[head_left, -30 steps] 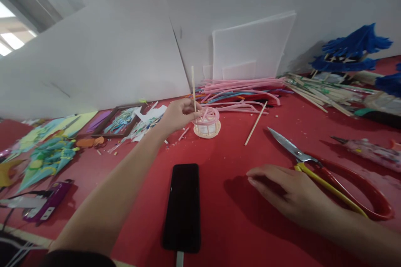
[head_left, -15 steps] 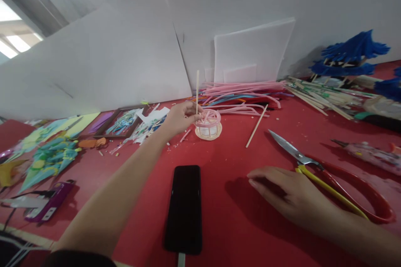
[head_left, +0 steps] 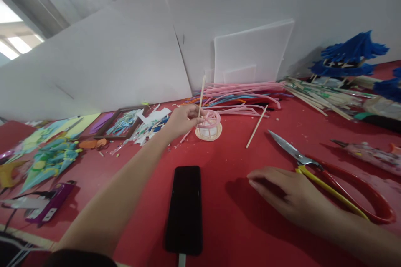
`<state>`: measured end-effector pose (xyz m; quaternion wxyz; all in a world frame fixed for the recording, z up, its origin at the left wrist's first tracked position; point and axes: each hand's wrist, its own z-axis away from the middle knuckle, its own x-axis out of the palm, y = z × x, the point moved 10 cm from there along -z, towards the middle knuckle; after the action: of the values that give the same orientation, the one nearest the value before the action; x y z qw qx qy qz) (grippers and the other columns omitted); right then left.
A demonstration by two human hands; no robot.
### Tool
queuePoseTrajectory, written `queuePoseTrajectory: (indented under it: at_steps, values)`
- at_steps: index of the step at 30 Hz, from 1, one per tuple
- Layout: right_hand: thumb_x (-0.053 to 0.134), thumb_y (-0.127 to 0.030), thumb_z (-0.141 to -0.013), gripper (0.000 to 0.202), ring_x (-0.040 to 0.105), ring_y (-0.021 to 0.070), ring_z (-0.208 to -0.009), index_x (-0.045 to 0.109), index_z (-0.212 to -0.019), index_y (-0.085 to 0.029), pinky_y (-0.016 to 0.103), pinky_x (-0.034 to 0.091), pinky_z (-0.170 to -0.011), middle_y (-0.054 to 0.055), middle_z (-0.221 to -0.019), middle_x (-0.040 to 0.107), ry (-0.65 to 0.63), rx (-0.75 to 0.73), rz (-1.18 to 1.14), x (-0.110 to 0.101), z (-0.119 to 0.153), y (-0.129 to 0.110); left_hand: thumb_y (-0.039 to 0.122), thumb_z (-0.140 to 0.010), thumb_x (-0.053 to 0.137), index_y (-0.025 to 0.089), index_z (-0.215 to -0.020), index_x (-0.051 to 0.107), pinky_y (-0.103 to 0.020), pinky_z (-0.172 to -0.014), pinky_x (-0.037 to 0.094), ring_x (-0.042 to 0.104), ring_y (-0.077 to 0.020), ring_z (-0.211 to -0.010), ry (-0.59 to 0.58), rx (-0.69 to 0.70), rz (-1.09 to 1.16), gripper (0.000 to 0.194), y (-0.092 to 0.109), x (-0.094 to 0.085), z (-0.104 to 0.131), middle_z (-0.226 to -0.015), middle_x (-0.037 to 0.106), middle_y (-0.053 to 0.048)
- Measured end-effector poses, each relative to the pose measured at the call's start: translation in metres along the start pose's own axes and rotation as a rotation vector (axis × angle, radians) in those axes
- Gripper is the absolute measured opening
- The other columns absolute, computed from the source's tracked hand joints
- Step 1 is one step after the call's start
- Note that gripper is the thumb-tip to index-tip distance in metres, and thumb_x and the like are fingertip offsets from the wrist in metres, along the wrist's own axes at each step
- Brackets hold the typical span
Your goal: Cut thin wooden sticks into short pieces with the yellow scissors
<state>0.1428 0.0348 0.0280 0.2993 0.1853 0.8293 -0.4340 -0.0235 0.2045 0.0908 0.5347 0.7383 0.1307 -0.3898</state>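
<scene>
My left hand [head_left: 184, 119] reaches across the table and pinches a thin wooden stick [head_left: 202, 94], which stands nearly upright, leaning slightly right. The stick's lower end is at the left edge of a small round craft model [head_left: 210, 127]; my fingers hide where they meet. The model has a pale round base, short posts and a pink ring with spokes on top. My right hand [head_left: 286, 187] rests on the red table with curled fingers, holding nothing, thumb and fingertips a little apart. Beside it lie large scissors [head_left: 302, 158] with red and yellow handles.
A black phone [head_left: 184, 208] with a cable lies in front. Another wooden stick [head_left: 257, 126] lies right of the model. Behind are pink pipe cleaners [head_left: 244, 88], bundled sticks [head_left: 319, 96] and a blue-roofed model [head_left: 347, 56]. A glue gun [head_left: 369, 154] lies far right, a purple power strip [head_left: 52, 204] left.
The stick in my left hand has tilted to the right at its top, and the hand has shifted slightly with it. My right hand has stayed still.
</scene>
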Motion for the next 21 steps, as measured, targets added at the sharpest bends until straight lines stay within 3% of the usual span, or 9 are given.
queuePoseTrajectory:
  at_steps: [11, 16, 21]
  values:
    - [0.048, -0.028, -0.095, 0.021, 0.074, 0.0139, -0.07, 0.068, -0.092, -0.025, 0.024, 0.06, -0.064, 0.002, -0.082, 0.078, 0.018, -0.01, -0.019, -0.0023, -0.0012, -0.0018, 0.012, -0.08, 0.07, 0.016, -0.087, 0.067, -0.029, -0.072, 0.053, 0.071, -0.0164, -0.077, -0.028, -0.043, 0.121, 0.009, -0.0023, 0.0071, 0.0012, -0.083, 0.075, -0.005]
    - [0.047, -0.028, -0.095, 0.022, 0.074, 0.0143, -0.07, 0.068, -0.091, -0.025, 0.024, 0.06, -0.063, 0.002, -0.082, 0.078, 0.001, 0.002, -0.016, -0.0005, -0.0012, -0.0001, 0.015, -0.079, 0.072, 0.017, -0.087, 0.066, -0.029, -0.076, 0.053, 0.072, -0.0168, -0.083, 0.047, -0.036, 0.149, 0.01, 0.0017, -0.0023, -0.0006, -0.085, 0.076, -0.003]
    - [0.047, -0.028, -0.095, 0.021, 0.074, 0.0145, -0.071, 0.068, -0.092, -0.025, 0.025, 0.06, -0.063, 0.002, -0.083, 0.078, -0.001, 0.0, -0.004, -0.0009, -0.0004, -0.0003, 0.014, -0.079, 0.072, 0.017, -0.088, 0.066, -0.03, -0.077, 0.055, 0.073, -0.0184, -0.085, -0.016, -0.029, 0.117, 0.011, 0.0042, 0.0049, 0.0011, -0.087, 0.078, -0.005]
